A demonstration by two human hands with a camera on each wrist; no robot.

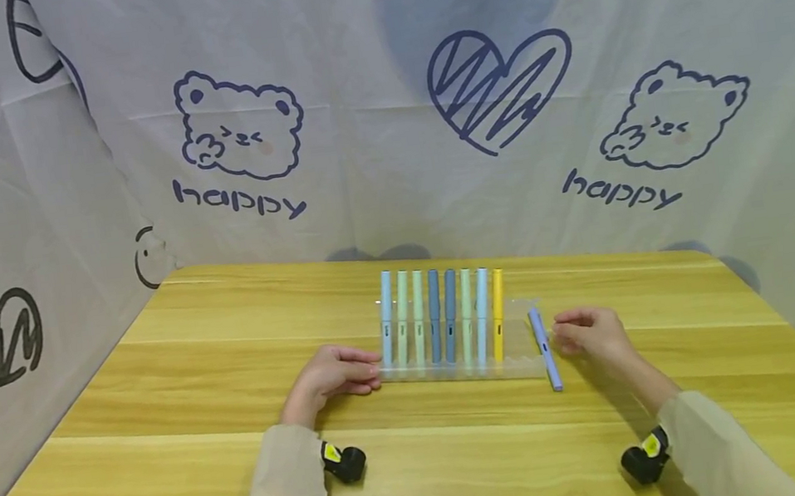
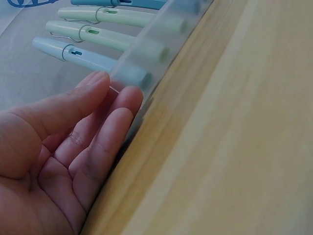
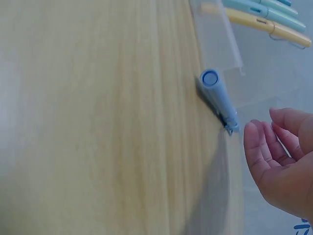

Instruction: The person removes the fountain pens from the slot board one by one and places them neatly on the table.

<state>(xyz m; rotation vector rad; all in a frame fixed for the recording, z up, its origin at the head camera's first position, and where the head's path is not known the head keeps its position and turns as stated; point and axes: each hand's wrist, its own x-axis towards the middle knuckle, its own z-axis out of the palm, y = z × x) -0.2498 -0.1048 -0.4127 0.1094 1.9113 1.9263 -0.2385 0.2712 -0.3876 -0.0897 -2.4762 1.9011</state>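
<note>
My left hand (image 1: 338, 371) pinches the end of the clear holder (image 1: 524, 366), eight pens (image 1: 450, 316) rowed to its right, my right hand (image 1: 593, 333) relaxed and released, a loose blue pen (image 1: 545, 348) just left of it.

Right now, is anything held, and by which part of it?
Left grip pinches the rack at its left end. Right grip holds nothing, just short of the lone pen.

Curtained nook, doodle-printed cloth (image 1: 374, 159), wooden table (image 1: 164, 480)
</note>
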